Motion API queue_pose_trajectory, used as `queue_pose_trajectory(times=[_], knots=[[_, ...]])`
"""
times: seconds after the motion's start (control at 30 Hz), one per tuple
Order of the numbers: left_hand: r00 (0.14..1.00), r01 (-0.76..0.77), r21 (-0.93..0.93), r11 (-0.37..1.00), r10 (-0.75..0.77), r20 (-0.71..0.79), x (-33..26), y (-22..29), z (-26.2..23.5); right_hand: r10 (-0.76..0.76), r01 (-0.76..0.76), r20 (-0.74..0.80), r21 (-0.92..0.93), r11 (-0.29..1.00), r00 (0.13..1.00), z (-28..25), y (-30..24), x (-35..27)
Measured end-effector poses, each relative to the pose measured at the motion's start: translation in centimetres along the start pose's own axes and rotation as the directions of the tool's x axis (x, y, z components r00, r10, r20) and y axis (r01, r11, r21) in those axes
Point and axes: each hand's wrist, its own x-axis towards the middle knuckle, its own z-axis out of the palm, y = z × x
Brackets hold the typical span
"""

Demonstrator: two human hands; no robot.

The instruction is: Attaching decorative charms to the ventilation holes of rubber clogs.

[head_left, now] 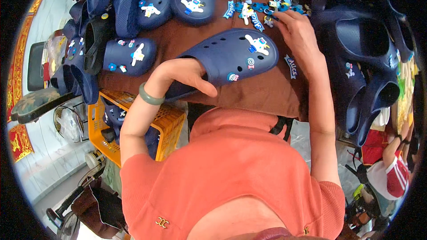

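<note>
A navy clog (222, 58) with ventilation holes lies slanted in front of me, its toe toward the right. White character and lollipop charms are fixed on its upper. My left hand (189, 75) reaches inside its opening, fingers hidden within and thumb outside against the edge, gripping it. My right hand (299, 31) is at a pile of small charms (280, 5), its fingers drawn together at the near edge; I cannot make out what is between them. A blue-and-white lettered charm (290, 66) lies apart, beside my right wrist.
More navy clogs with charms (194, 0) crowd the far left of the brown-covered table (258, 91), and another clog (130, 56) lies left of my hand. Further clogs (362, 40) stand at the right. A yellow crate (169, 129) holding clogs is below left. Another person (391, 173) is at far right.
</note>
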Motion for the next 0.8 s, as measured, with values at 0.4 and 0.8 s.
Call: queue_pose_trajectory(times=[0.4, 0.8], knots=[[0.996, -0.044, -0.207, 0.977, 0.060, 0.071, 1.0, 0.0, 0.4, 0.001, -0.008, -0.065, -0.117, 0.993, 0.998, 5.8, 1.3, -1.6], [0.778, 0.332, 0.222, 0.917, -0.400, 0.485, 5.4, 7.0, -1.8, -0.012, 0.014, -0.067, 0.028, 0.999, 0.998, 4.0, 3.2, -2.1]])
